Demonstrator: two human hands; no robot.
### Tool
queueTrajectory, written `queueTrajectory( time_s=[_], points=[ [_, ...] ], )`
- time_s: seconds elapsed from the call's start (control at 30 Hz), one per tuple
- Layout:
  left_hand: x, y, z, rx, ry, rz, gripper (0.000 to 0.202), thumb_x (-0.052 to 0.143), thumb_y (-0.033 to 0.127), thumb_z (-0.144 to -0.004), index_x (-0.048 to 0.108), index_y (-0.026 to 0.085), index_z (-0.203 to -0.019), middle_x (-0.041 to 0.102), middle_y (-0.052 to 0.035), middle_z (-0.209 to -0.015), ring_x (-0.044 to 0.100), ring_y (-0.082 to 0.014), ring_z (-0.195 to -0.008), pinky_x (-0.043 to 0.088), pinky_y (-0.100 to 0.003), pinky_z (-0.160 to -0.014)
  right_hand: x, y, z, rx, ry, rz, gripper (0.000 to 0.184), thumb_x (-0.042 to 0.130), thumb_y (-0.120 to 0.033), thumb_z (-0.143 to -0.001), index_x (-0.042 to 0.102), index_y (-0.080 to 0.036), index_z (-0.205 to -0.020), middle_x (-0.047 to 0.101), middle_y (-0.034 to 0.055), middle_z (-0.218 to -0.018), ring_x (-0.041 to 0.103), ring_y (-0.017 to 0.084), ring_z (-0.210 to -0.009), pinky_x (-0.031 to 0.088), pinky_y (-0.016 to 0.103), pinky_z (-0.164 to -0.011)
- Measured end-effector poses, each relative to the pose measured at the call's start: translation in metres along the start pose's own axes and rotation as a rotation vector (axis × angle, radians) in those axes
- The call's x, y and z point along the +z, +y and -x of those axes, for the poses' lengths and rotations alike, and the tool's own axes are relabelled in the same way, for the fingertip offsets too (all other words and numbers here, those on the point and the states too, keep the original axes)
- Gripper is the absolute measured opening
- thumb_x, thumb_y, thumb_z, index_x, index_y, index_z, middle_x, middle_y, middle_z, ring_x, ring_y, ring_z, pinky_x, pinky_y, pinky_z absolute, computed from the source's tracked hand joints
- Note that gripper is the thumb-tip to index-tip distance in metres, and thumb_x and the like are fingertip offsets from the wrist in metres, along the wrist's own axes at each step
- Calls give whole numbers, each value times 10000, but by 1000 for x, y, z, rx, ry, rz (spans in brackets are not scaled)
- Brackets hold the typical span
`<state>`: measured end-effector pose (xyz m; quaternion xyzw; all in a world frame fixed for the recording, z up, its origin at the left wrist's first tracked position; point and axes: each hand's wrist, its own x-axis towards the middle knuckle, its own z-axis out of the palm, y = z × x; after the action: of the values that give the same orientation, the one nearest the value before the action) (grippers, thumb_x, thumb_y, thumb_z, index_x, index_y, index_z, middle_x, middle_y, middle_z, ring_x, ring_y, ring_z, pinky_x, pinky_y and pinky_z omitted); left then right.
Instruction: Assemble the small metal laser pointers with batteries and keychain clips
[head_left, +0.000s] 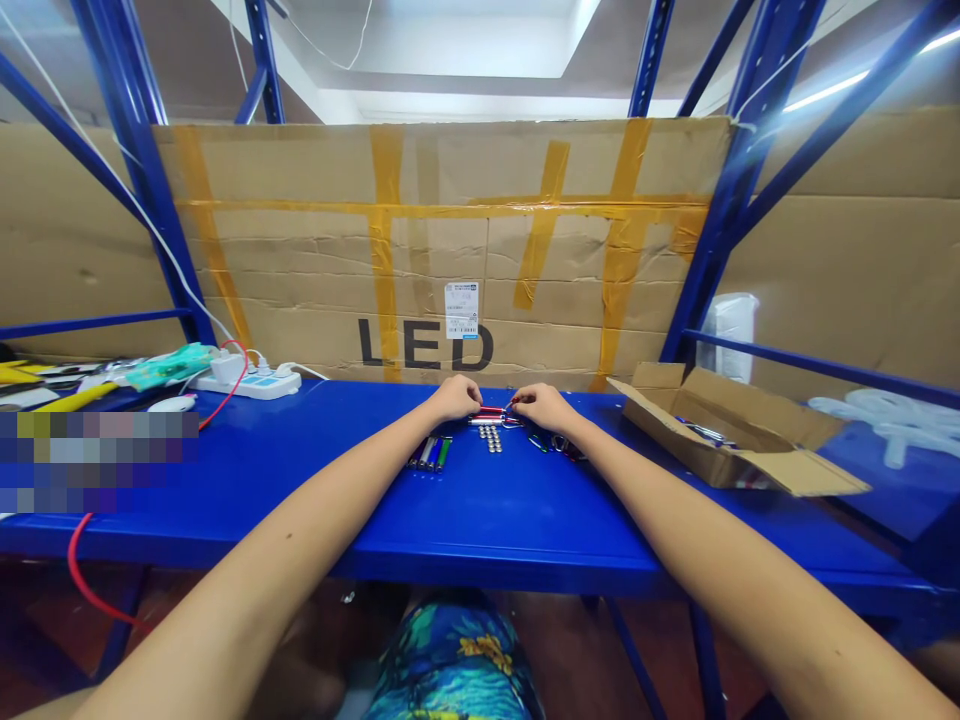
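Observation:
At the far middle of the blue table, my left hand (456,398) has its fingers closed at the left end of a slim red metal tube (492,410). My right hand (543,406) is pinched at the tube's right end; what small part sits in its fingertips is hidden. Just in front lies a silver tube (486,421), and nearer me are rows of small round silver button cells (490,438). Several coloured tubes (430,454), dark, silver, blue and green, lie side by side by my left wrist. Carabiner clips (559,443) rest beside my right wrist, partly covered by it.
An open cardboard box (705,430) with slim metal pieces inside stands to the right. On the left are a white power strip (251,382), a red cable (232,385) and a tool pile. A big cardboard panel (315,260) stands behind, between blue posts (709,265).

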<state>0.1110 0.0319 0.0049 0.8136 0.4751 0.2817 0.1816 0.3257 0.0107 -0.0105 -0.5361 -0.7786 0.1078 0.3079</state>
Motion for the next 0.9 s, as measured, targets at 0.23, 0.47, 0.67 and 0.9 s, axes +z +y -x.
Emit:
queueTrajectory(
  time_s=[0.23, 0.47, 0.67, 0.9],
  points=[
    [-1, 1, 0, -17, -72, 13, 263, 613, 50, -619, 745, 145, -826, 734, -53, -815, 637, -161, -737, 467, -237, -654, -2, 3, 0, -34, -77, 3, 242, 569, -157, -780, 770, -176, -913, 753, 37, -846, 649, 156, -740, 464, 236, -713],
    [-3, 6, 3, -46, -102, 35, 213, 595, 54, -627, 745, 131, -757, 734, -68, -812, 638, -174, -776, 465, -239, -672, -5, 2, 3, -41, -142, -46, 280, 544, -118, -742, 769, -170, -901, 755, 43, -877, 654, 163, -766, 489, 241, -747],
    [-2, 1, 3, -35, -119, 44, 166, 635, 153, -661, 757, 138, -773, 729, -58, -781, 628, -173, -733, 458, -255, -655, -8, 1, 6, -60, -191, -73, 328, 516, -87, -708, 774, -184, -886, 760, 37, -919, 665, 178, -844, 493, 249, -813],
    [0, -6, 0, 11, -128, 60, 166, 664, 149, -648, 755, 144, -786, 736, -50, -808, 632, -167, -756, 465, -263, -711, -9, -4, 10, -78, -193, -32, 347, 490, -103, -749, 768, -190, -937, 757, 32, -948, 664, 179, -869, 483, 246, -815]
  ],
)
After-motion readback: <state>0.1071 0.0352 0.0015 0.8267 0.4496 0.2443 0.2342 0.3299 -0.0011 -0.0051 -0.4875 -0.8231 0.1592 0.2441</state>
